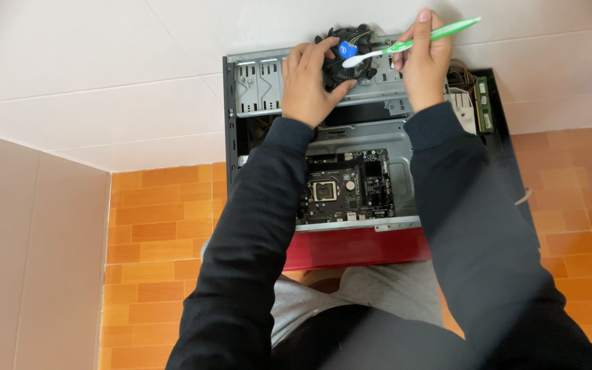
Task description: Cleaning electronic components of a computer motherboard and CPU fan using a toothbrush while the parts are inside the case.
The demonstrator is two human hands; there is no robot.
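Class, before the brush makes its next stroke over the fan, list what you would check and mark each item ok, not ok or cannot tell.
1. Left hand steadies the cooler fan: ok.
2. Right hand has a grip on the green toothbrush: ok.
3. Bristle end reaches the fan's hub: ok.
4. Fan rests on the open computer case: ok.
5. Motherboard socket is uncovered below: not ok.
6. Fan blades free of dust: cannot tell.

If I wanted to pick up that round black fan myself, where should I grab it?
Probably by its round black rim, as the left hand does: fingers curled over the fan's left edge from the side. The toothbrush in the right hand works on top near the blue centre, so leave the top free.
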